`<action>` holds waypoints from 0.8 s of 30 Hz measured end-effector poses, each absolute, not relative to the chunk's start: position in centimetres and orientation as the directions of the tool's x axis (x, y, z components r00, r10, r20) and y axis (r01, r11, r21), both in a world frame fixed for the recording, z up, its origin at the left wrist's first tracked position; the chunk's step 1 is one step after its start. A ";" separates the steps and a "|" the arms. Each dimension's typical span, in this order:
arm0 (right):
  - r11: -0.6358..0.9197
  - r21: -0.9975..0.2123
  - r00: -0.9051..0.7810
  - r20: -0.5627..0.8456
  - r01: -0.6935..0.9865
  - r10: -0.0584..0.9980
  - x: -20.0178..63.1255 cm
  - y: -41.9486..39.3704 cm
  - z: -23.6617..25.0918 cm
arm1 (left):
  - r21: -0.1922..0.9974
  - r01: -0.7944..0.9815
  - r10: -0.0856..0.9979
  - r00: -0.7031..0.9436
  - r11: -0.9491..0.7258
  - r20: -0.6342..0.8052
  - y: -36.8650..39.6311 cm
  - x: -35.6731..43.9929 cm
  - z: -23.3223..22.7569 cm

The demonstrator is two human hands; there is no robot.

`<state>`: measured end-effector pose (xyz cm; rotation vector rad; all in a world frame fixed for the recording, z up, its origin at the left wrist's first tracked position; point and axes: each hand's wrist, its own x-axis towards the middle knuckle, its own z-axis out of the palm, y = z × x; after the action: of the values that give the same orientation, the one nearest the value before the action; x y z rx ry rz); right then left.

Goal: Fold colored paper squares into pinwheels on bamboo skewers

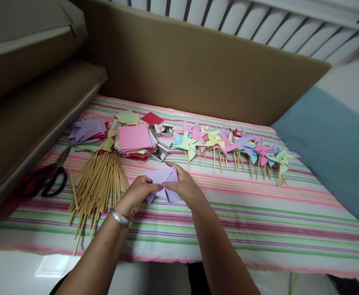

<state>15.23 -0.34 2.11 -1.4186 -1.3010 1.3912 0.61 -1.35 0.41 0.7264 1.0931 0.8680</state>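
Note:
A lilac paper pinwheel [166, 175] is held between both hands above the striped cloth, its corners folded in toward the middle. My left hand [140, 191] is closed on its left side, thumb pressed near the centre. On the right side, my right hand [184, 186] also grips the paper, its thumb meeting the left thumb at the middle. Whether a pin sits under the thumbs is hidden. Left of the hands lies a heap of thin wooden sticks [98, 190]. Just beyond them are a stack of square coloured paper [135, 137] and small open boxes [161, 149].
Finished pinwheels on sticks [225, 143] lie in a row at the back right. Dark-handled scissors [55, 174] rest at the left, near cut paper pieces [89, 131]. A brown board [198, 65] stands behind the striped cloth [244, 229].

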 end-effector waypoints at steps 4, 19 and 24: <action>-0.207 -0.960 -0.097 -0.228 0.191 0.969 15.4 -0.2 1.7 | 0.853 -0.261 0.891 0.164 0.452 -0.422 -1.3 0.7 0.2; -0.106 -0.974 0.210 -0.148 -0.198 0.966 14.9 0.6 0.6 | 0.606 -0.693 0.912 0.207 0.392 -0.353 -1.7 1.9 0.4; -0.030 -0.987 0.299 -0.076 -0.157 0.951 13.6 0.3 0.0 | 0.596 -0.720 0.917 0.145 0.355 -0.371 -1.9 3.2 -0.1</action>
<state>13.58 0.33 0.05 -1.2663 -0.8467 1.0852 3.15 -1.94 -0.13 0.3061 0.7731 1.2058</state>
